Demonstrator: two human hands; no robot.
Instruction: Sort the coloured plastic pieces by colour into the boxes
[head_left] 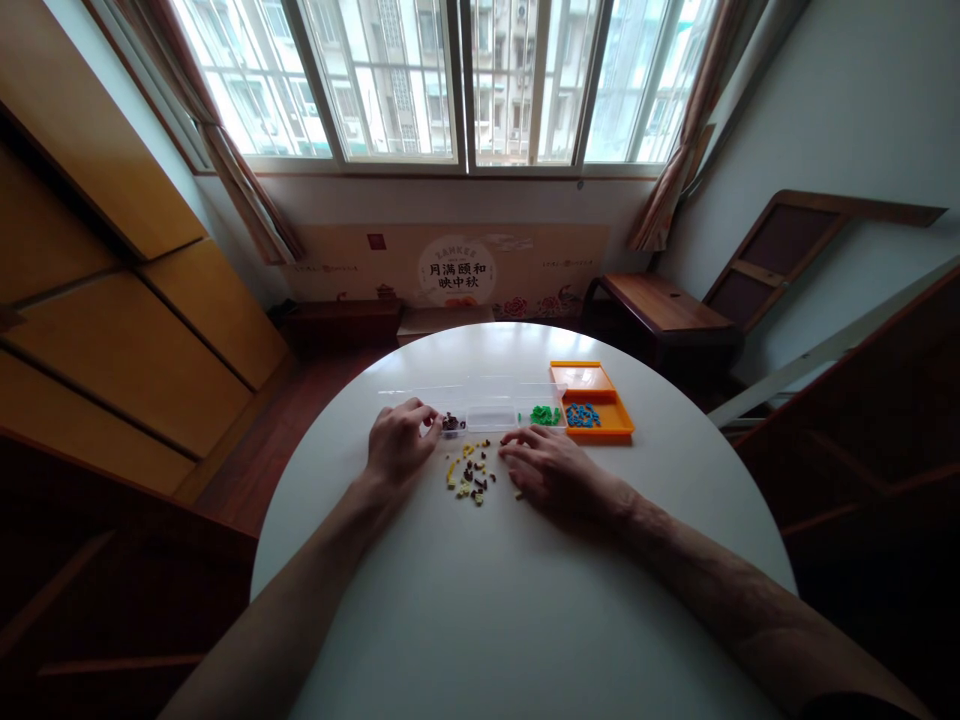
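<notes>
My left hand point(401, 436) is at the left end of a clear plastic box point(493, 419), thumb and fingers curled together beside a compartment of small dark brown pieces point(452, 422). Whatever may be between those fingertips is too small to make out. On the table in front of the box lies a loose scatter of small yellow and brown pieces point(469, 470). At the right side of this scatter my right hand point(553, 470) rests low over the table, its fingers stretched out and slightly apart. A pale yellow piece point(518, 495) lies by its thumb. Green pieces point(545, 415) fill the box's right compartment.
An orange tray point(619, 418) holding several blue pieces point(583, 414) stands right of the clear box. Everything sits on a round white table point(480, 600). Past its far edge are a wooden chair point(667, 303), a printed panel point(525, 260) and a window point(397, 80).
</notes>
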